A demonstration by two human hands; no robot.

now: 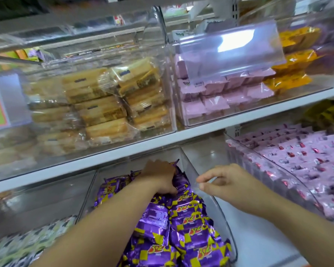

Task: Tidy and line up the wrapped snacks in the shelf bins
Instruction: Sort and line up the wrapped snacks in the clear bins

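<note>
A clear plastic bin [216, 214] on the lower shelf holds several purple-and-yellow wrapped snacks [189, 224]. My left hand [160, 176] reaches deep into the bin and grips purple snack packs at the back, fingers curled over them under the shelf edge. My right hand [226, 182] hovers at the bin's right wall, thumb and fingers lightly pinching its clear rim.
A bin of pink wrapped snacks [301, 162] stands to the right, a bin of green-and-white packs [27, 245] to the left. The upper shelf [162, 139] carries bins of beige sandwich biscuits [104, 105], pink packets [220, 93] and orange packets [297, 58]. The white shelf edge overhangs my left hand.
</note>
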